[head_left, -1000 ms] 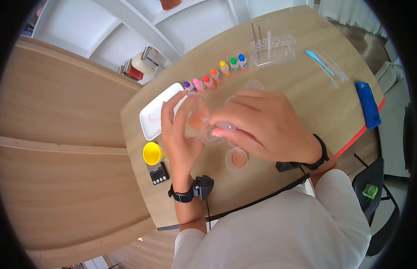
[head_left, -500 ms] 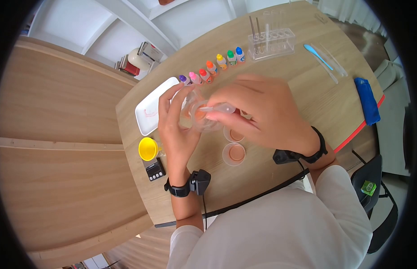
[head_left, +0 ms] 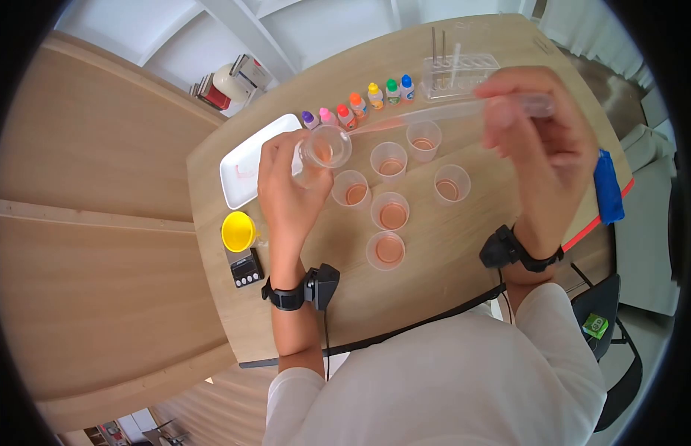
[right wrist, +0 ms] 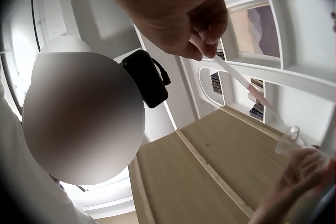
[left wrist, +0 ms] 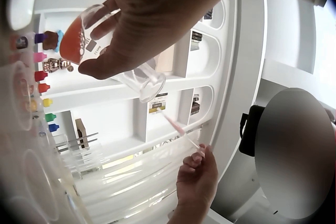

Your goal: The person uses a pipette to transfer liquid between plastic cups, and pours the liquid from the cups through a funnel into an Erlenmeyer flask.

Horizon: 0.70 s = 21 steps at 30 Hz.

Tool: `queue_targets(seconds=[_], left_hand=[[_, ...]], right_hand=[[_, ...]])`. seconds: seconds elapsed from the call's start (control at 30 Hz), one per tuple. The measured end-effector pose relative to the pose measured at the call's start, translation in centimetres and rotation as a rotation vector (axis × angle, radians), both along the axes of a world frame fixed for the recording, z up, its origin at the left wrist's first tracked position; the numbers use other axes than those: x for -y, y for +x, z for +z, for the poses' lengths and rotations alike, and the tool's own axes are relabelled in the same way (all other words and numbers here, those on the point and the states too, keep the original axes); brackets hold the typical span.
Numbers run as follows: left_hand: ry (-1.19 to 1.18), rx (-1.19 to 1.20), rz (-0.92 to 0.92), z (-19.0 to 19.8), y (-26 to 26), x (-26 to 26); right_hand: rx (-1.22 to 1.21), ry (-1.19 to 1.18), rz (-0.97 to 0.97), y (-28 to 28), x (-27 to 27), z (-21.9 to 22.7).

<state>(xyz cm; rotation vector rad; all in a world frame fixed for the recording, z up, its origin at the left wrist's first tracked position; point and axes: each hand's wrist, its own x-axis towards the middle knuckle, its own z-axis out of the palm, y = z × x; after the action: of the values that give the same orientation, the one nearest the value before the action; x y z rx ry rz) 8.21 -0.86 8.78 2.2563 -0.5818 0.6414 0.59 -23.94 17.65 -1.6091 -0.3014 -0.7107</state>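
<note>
My left hand (head_left: 290, 189) grips a clear conical flask (left wrist: 73, 40) holding orange-pink liquid; in the head view its mouth faces up toward the camera. A clear plastic dropper pipette (head_left: 435, 113) is pinched between the fingers of my right hand (head_left: 542, 149), out to the right of the flask. Pink liquid shows in its lower stem, and its thin tip is right at the flask's rim. Several clear plastic cups (head_left: 390, 212) stand on the table below and between my hands, each with a little pinkish liquid in the bottom.
Behind the cups runs a row of small dye bottles (head_left: 357, 105). A test tube rack (head_left: 438, 85) stands at the back right. On the left are a white tray (head_left: 232, 149), a yellow cup (head_left: 238, 231) and a small scale (head_left: 246, 269). A blue cloth (head_left: 607, 186) lies at the right edge.
My right hand has moved up and to the right, drawing the pipette out of the flask's mouth, with pink liquid now in its stem. The cups have come into fuller view.
</note>
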Motion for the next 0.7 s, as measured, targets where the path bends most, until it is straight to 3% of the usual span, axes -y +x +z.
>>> queue_targets(seconds=[0.07, 0.17, 0.27, 0.43, 0.7], left_hand=[[-0.013, -0.024, 0.054, 0.0, 0.2, -0.3], [-0.033, -0.007, 0.101, 0.1, 0.3, -0.6], [-0.032, -0.030, 0.091, 0.4, 0.1, -0.9], [-0.052, -0.064, 0.064, 1.0, -0.3, -0.8], [-0.079, -0.058, 0.034, 1.3, -0.5, -0.6]], right_hand=[[-0.058, -0.092, -0.159, -0.1, 0.7, 0.2], [-0.180, -0.245, -0.053, 1.9, 1.8, -1.4], [-0.279, -0.421, -0.066, 3.5, 1.0, -2.2], [-0.196, -0.486, -0.041, 5.5, 0.6, -4.6], [-0.224, -0.527, -0.042, 5.8, 0.7, -4.7]])
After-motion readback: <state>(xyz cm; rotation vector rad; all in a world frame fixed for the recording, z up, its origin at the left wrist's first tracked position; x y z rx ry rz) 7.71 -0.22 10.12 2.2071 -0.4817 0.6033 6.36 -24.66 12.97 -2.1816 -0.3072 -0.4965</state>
